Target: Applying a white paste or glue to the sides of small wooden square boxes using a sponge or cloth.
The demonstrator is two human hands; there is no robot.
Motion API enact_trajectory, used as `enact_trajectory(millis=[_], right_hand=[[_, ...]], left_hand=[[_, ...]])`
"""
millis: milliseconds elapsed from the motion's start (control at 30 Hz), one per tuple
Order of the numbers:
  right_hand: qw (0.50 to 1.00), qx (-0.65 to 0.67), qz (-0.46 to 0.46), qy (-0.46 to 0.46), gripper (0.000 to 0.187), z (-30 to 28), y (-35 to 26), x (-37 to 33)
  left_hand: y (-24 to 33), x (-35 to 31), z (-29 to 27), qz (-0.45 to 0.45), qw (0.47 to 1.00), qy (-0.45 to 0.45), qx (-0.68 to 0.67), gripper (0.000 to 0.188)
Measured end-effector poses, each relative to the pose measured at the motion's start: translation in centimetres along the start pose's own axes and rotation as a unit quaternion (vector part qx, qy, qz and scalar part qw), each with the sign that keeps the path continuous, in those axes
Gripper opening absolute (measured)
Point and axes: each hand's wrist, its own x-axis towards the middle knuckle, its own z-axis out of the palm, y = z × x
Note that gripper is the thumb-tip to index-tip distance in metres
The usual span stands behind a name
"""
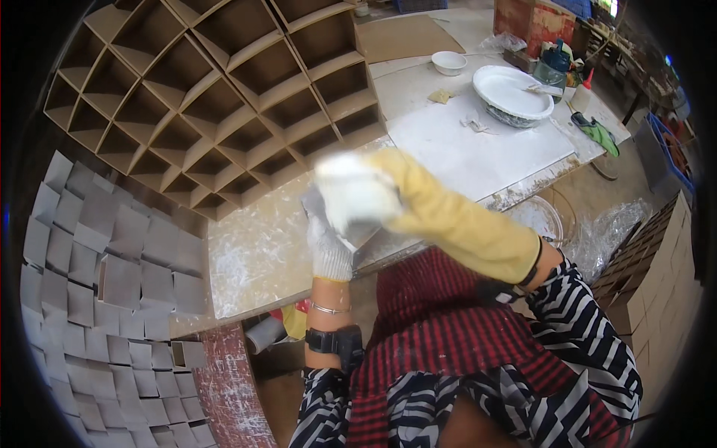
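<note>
My left hand (328, 250), in a white knit glove, holds a small grey box (364, 242) above the near part of the worktable. Its fingers are partly covered by my right hand (358, 188), which crosses over the box from the right. That hand wears a long yellow glove (463, 220), and its end is white and smeared by motion. Whether the white is a cloth, a pad or part of the glove does not show. The far side of the box is hidden behind it.
A large brown cardboard grid (261, 93) stands at the back left of the worktable (250, 261). Grey boxes (119, 280) are stacked at left. Behind right are a basin (514, 89) of white paste with a brush, a white bowl (449, 63) and a green cloth (596, 134).
</note>
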Motion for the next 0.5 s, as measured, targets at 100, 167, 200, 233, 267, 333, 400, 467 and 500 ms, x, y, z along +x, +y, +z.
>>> enact_trajectory(millis=[100, 167, 200, 233, 267, 333, 400, 467, 500], right_hand=[[0.997, 0.072, 0.025, 0.035, 0.055, 0.8, 1.0, 2.6], [0.992, 0.081, 0.097, 0.009, 0.057, 0.6, 2.4, 2.2], [0.981, 0.147, 0.123, -0.017, 0.057, 1.5, 2.2, 1.8], [0.982, 0.135, 0.128, -0.008, 0.057, 0.9, 2.1, 0.3], [0.998, -0.007, 0.065, -0.018, 0.058, 0.9, 1.4, -1.1], [0.989, -0.146, 0.000, -0.031, 0.059, 1.0, 0.3, -2.4], [0.989, -0.121, 0.003, -0.085, 0.058, 0.8, -0.4, -3.0], [0.993, -0.115, -0.017, -0.037, 0.059, 0.7, 0.2, -1.9], [0.993, -0.113, -0.036, 0.013, 0.059, 0.5, 0.6, -1.5]], left_hand=[[-0.1, 0.3, -6.0, 0.187, 0.727, -0.098, 0.654, 0.058], [-0.1, 0.2, -4.3, 0.181, 0.762, -0.084, 0.616, 0.049], [1.0, -1.0, -3.1, 0.179, 0.792, -0.051, 0.581, 0.041], [0.3, -0.4, -1.4, 0.170, 0.827, -0.044, 0.535, 0.032], [0.4, -0.7, 0.1, 0.160, 0.855, -0.026, 0.493, 0.025], [1.5, -1.6, 0.7, 0.300, 0.719, -0.113, 0.617, 0.019], [0.8, -2.4, 0.0, 0.065, 0.944, -0.008, 0.324, 0.030], [0.6, -1.9, -0.5, -0.003, 0.971, 0.005, 0.238, 0.044], [0.7, -0.8, -0.5, 0.174, 0.855, -0.093, 0.480, 0.046]])
